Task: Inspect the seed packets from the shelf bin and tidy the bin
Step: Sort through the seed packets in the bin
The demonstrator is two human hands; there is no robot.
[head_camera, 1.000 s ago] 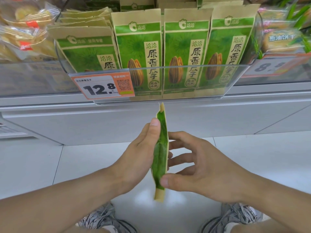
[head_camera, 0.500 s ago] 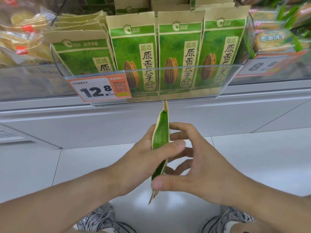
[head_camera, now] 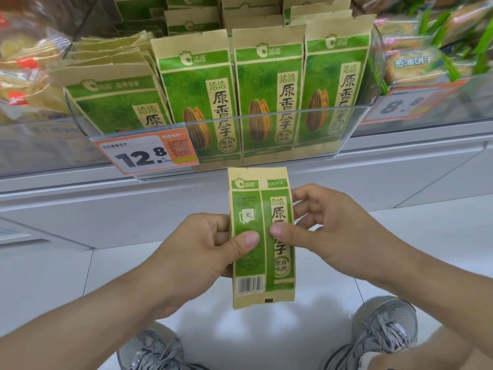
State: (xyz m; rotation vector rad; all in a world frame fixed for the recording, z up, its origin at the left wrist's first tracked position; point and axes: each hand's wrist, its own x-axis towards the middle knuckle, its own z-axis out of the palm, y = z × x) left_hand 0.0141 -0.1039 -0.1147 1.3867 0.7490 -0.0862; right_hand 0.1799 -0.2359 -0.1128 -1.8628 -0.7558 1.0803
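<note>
A green and tan seed packet (head_camera: 262,273) stands upright in front of me, its back with the barcode facing me. My left hand (head_camera: 197,252) grips its left edge, thumb on the face. My right hand (head_camera: 330,233) pinches its right edge, thumb on the face and fingers behind. Above them is the clear plastic shelf bin (head_camera: 344,124). Three matching packets (head_camera: 266,97) stand upright at its front. More packets (head_camera: 114,102) lean over at its left end.
An orange and white price tag (head_camera: 146,153) reading 12.8 hangs on the bin's front left. Bagged snacks (head_camera: 24,73) fill the shelf to the left, and other packs (head_camera: 416,65) sit at the right. A white shelf base and tiled floor lie below, with my grey shoes (head_camera: 384,327).
The packet was edge-on to me a second ago; both hands have turned it so its flat printed back now faces me. My thumbs have moved onto its face.
</note>
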